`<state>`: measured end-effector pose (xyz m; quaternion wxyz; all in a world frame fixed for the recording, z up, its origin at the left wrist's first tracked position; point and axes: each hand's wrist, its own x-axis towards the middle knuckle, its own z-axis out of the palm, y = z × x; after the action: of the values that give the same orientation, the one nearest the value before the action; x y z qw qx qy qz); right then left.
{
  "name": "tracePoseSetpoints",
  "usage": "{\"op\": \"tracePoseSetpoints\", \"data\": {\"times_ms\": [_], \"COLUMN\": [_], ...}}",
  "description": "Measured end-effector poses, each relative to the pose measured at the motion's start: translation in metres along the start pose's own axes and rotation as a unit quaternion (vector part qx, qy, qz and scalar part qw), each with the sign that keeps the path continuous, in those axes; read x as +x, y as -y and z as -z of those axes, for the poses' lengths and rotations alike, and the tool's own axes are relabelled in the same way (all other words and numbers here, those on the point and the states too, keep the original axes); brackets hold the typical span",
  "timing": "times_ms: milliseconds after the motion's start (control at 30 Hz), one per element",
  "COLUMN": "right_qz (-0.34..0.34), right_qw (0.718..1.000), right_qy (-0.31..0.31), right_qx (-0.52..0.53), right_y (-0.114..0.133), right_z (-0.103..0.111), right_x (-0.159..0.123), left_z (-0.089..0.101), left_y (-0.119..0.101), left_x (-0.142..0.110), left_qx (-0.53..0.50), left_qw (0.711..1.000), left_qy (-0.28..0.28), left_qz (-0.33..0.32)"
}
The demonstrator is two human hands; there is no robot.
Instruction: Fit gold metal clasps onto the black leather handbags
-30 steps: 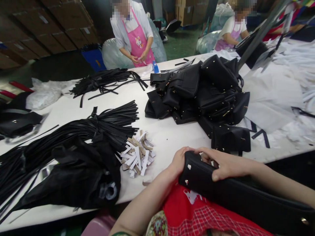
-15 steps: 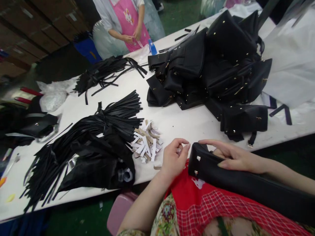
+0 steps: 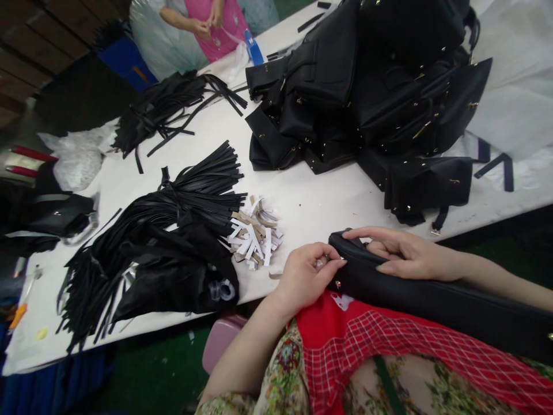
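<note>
A long black leather bag (image 3: 449,302) with small gold-coloured metal fittings lies across my lap, over a red apron. My right hand (image 3: 404,253) grips its upper edge, thumb on the near face and index finger stretched along the top end. At the bag's left end, thumb and index finger of my left hand (image 3: 309,274) pinch at a small shiny metal fitting (image 3: 343,259). A second fitting (image 3: 337,284) shows just below those fingertips. My left hand's other fingers are curled in and partly hidden.
Black bags (image 3: 371,104) are heaped on the white table (image 3: 302,222). To the left lie bundled black straps (image 3: 185,196), paper strips (image 3: 257,233) and a crumpled black bag (image 3: 177,276). A person in a pink apron (image 3: 224,29) stands across the table; a pink stool (image 3: 222,340) is below.
My left hand has moved right and closed its fingertips at the bag's upper fitting. The bag's left end has risen slightly in view, and the camera view has shifted.
</note>
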<state>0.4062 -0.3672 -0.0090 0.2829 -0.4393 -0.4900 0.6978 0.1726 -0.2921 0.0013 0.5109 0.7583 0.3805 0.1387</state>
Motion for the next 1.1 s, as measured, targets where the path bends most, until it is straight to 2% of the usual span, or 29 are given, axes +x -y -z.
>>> {"op": "tracePoseSetpoints", "data": {"times_ms": [100, 233, 333, 500, 567, 700, 800, 867, 900, 1000, 1100], "right_qz": [0.005, 0.006, -0.001, -0.010, -0.011, -0.014, -0.019, -0.022, -0.021, -0.017, -0.012], "right_qw": [1.000, 1.000, 1.000, 1.000, 1.000, 1.000, 0.999, 0.999, 0.999, 0.999, 1.000], "right_qy": [0.003, -0.008, -0.009, -0.008, -0.010, -0.025, -0.035, -0.038, -0.038, -0.033, -0.022], "right_qx": [-0.006, -0.005, -0.007, -0.008, -0.006, -0.005, -0.003, -0.006, -0.006, 0.004, 0.010], "right_y": [0.000, -0.002, -0.003, -0.005, -0.006, -0.007, -0.006, -0.004, -0.004, -0.004, -0.007], "right_z": [0.002, 0.004, 0.005, 0.005, 0.006, 0.008, 0.008, 0.008, 0.008, 0.008, 0.008], "right_x": [0.001, 0.000, -0.001, 0.000, -0.001, -0.002, -0.002, -0.001, 0.000, 0.001, 0.002], "left_z": [0.004, 0.002, -0.003, -0.005, -0.001, 0.006, 0.007, 0.006, 0.005, 0.003, 0.000], "left_y": [0.004, 0.012, 0.016, 0.014, 0.014, 0.025, 0.037, 0.042, 0.043, 0.041, 0.035], "left_x": [0.001, -0.002, -0.002, 0.004, 0.004, -0.006, -0.018, -0.025, -0.028, -0.032, -0.031], "left_qx": [-0.069, -0.114, -0.124, -0.175, -0.257, -0.442, -0.475, -0.436, -0.396, -0.213, -0.079], "left_qw": [0.997, 0.992, 0.991, 0.983, 0.963, 0.891, 0.872, 0.890, 0.910, 0.976, 0.997], "left_qy": [0.028, -0.011, -0.025, 0.014, 0.044, 0.073, 0.097, 0.110, 0.104, 0.044, 0.006], "left_qz": [0.020, 0.049, 0.045, 0.049, 0.063, 0.069, 0.072, 0.073, 0.068, 0.032, -0.002]}}
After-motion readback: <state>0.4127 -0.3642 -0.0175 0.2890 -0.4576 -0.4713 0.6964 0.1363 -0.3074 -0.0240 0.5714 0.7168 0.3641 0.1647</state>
